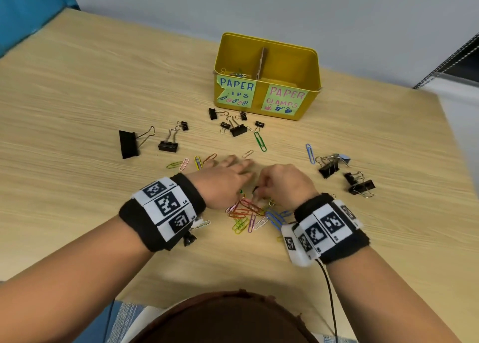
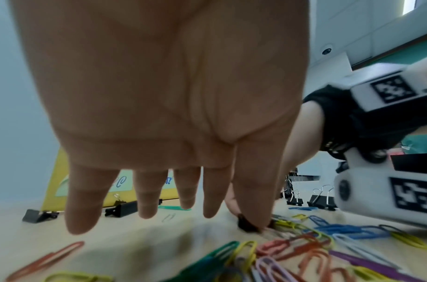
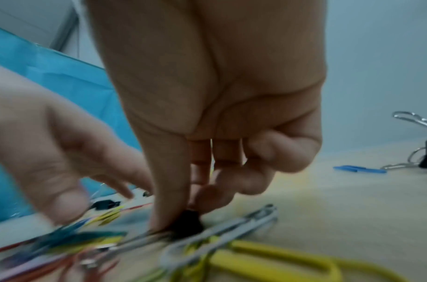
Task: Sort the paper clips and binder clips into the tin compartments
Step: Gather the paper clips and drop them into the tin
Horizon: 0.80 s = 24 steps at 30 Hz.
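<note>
Heap of coloured wire paper clips [image 1: 252,214] on pale wood-grain table [image 1: 77,96], long axes mixed. Right hand [image 1: 282,184] pinches small black binder clip [image 3: 188,222] at heap's far edge; orientation unclear. Left hand [image 1: 223,180] fingers relaxed, spread, holding nothing. Yellow two-compartment tin [image 1: 267,77] well beyond, by grey wall [image 1: 285,6].

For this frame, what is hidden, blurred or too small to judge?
- Head view: the right hand covers the small black thing it pinches.
- Right wrist view: motion blur; binder clip likely, not certain.
- Head view: the yellow tin front wall hides most of what lies inside.
- Left wrist view: the left hand blocks the tin's labels.
</note>
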Motion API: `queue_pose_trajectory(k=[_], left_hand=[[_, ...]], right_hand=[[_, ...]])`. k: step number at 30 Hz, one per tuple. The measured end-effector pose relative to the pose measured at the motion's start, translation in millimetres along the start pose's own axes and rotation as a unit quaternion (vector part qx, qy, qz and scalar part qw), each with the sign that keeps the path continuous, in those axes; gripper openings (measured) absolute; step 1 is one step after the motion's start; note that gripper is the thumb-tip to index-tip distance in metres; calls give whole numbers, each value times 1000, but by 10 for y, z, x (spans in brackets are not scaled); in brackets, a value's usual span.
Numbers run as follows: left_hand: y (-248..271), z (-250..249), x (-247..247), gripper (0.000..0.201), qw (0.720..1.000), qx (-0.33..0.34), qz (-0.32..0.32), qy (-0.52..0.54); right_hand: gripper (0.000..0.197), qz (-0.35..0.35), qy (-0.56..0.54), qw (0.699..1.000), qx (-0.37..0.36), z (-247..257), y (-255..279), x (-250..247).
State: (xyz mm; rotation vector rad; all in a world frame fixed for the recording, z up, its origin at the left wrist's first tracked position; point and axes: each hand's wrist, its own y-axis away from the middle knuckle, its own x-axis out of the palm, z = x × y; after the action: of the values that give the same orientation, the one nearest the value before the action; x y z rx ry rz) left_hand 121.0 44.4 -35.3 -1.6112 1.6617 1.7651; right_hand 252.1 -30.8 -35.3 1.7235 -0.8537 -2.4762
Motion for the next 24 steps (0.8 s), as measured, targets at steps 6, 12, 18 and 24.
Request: queue_pose_trajectory(k=[6, 12, 18, 24], left_hand=[[39, 3, 22, 63, 999, 17, 45, -4], [-356, -134, -410, 69, 999, 13, -38, 20], [-242, -181, -307, 65, 997, 7, 17, -74], [178, -171, 70, 63, 997, 20, 58, -57]], right_hand=[[21, -129, -2, 986, 105, -249, -202, -271], [33, -117, -57, 985, 113, -382, -181, -417], [38, 4, 67, 996, 57, -529, 134, -381], [42, 42, 68, 997, 5, -334, 605, -171]])
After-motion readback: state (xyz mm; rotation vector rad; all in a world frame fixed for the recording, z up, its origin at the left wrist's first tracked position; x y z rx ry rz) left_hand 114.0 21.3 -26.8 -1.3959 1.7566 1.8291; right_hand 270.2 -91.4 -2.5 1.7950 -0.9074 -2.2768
